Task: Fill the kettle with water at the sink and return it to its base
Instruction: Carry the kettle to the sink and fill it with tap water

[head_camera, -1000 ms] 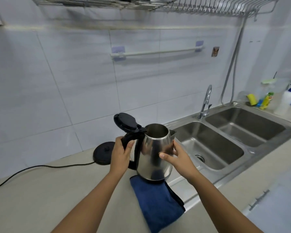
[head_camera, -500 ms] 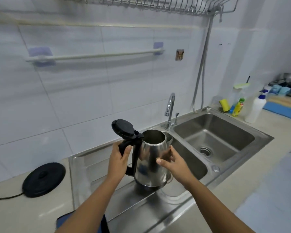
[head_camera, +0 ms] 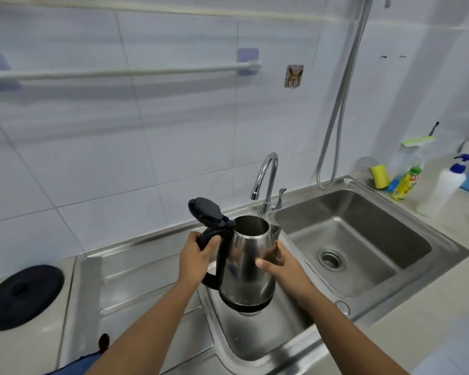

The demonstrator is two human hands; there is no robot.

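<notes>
A steel kettle [head_camera: 248, 269] with its black lid [head_camera: 204, 211] flipped open hangs upright over the left sink basin [head_camera: 257, 336]. My left hand [head_camera: 195, 259] grips its black handle. My right hand [head_camera: 282, 266] presses against the kettle's right side. The chrome tap [head_camera: 266, 180] stands behind the kettle, its spout just above and behind the kettle's mouth; no water runs. The round black kettle base [head_camera: 22, 293] lies on the counter at the far left, with nothing on it.
The right basin [head_camera: 363, 253] has a drain at its centre. A yellow sponge [head_camera: 380, 176], a yellow bottle [head_camera: 405, 182] and a white spray bottle [head_camera: 441, 188] stand at the back right. The steel drainboard [head_camera: 136, 288] lies left of the basins. A blue cloth [head_camera: 73, 365] shows at the bottom edge.
Both hands have carried the kettle rightward from above the counter and blue cloth to over the left basin, close under the tap. The base now lies far to the left.
</notes>
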